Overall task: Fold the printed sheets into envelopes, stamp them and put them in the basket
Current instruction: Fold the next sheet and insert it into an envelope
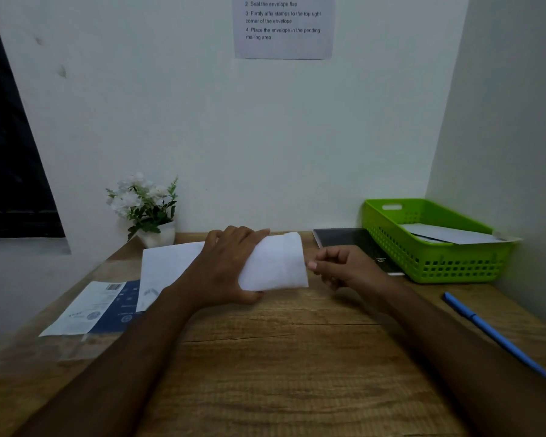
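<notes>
Printed sheets (108, 305) lie at the desk's (281, 357) left edge as the left hand (224, 266) grips a folded sheet (276, 266) near its back edge, the right hand (344, 266) curled beside it, contact unclear, green basket (435, 269) at the far-right corner.

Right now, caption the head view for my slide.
Left hand grips a folded sheet at the desk, right hand curled at its edge, green basket holding paper to the right.
</notes>
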Demonstrator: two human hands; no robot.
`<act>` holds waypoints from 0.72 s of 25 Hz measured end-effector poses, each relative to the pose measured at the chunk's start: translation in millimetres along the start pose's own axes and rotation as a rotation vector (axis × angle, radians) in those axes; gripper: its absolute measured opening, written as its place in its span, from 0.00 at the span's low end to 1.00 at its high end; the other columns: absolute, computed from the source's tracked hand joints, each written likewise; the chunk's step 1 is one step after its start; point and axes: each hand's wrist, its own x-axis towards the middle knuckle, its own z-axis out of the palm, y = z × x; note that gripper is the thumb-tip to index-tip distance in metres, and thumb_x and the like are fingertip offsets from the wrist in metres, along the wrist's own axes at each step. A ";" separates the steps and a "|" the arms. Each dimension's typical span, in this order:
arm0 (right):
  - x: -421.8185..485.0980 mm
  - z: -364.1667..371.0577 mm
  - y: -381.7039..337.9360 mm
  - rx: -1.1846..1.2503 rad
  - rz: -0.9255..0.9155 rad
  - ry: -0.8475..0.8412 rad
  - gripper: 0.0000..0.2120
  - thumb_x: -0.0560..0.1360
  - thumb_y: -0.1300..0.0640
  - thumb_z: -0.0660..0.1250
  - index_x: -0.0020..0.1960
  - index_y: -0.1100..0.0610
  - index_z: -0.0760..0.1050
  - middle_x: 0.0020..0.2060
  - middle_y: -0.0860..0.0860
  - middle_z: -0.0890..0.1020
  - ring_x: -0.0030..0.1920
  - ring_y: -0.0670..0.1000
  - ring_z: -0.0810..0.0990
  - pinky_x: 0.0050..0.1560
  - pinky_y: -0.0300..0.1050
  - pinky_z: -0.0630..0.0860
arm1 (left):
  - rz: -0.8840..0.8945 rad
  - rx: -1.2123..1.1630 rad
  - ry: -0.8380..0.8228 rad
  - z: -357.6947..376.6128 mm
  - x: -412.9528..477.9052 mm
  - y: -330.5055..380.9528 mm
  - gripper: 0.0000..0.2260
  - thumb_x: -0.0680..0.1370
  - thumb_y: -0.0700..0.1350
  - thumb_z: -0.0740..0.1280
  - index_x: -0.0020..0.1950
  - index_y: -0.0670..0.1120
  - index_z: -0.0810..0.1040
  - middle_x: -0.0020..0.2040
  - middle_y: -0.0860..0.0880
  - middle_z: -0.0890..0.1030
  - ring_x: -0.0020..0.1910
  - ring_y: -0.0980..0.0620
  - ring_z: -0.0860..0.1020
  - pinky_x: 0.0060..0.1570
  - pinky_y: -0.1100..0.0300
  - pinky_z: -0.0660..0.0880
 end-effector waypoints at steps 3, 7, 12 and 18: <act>-0.7 11.0 -0.6 -0.070 0.029 -0.032 0.06 0.75 0.62 0.68 0.49 0.56 0.83 0.29 0.47 0.81 0.27 0.45 0.71 0.30 0.40 0.68 | 0.037 -0.003 -0.021 5.0 1.9 3.5 0.42 0.64 0.65 0.69 0.73 0.52 0.58 0.65 0.52 0.68 0.61 0.55 0.64 0.58 0.57 0.57; -1.4 11.5 -1.0 -0.104 0.023 -0.044 0.07 0.77 0.61 0.66 0.51 0.57 0.83 0.26 0.44 0.79 0.26 0.44 0.69 0.29 0.40 0.66 | 0.038 0.002 -0.004 5.8 2.8 3.9 0.42 0.64 0.65 0.69 0.73 0.51 0.59 0.65 0.51 0.68 0.61 0.55 0.64 0.58 0.56 0.57; 3.1 11.8 -3.4 0.079 0.008 0.143 0.11 0.76 0.45 0.64 0.50 0.50 0.79 0.45 0.48 0.82 0.39 0.47 0.78 0.36 0.42 0.72 | 0.020 0.054 0.004 7.8 1.8 4.3 0.46 0.64 0.67 0.67 0.75 0.49 0.54 0.66 0.51 0.67 0.62 0.54 0.63 0.62 0.52 0.58; -0.6 18.6 -1.4 0.035 -0.007 -0.016 0.14 0.73 0.59 0.71 0.58 0.56 0.78 0.48 0.55 0.86 0.47 0.54 0.85 0.45 0.50 0.81 | 0.026 0.127 0.061 11.2 3.2 9.1 0.48 0.63 0.65 0.67 0.76 0.46 0.54 0.67 0.47 0.67 0.64 0.50 0.64 0.64 0.44 0.60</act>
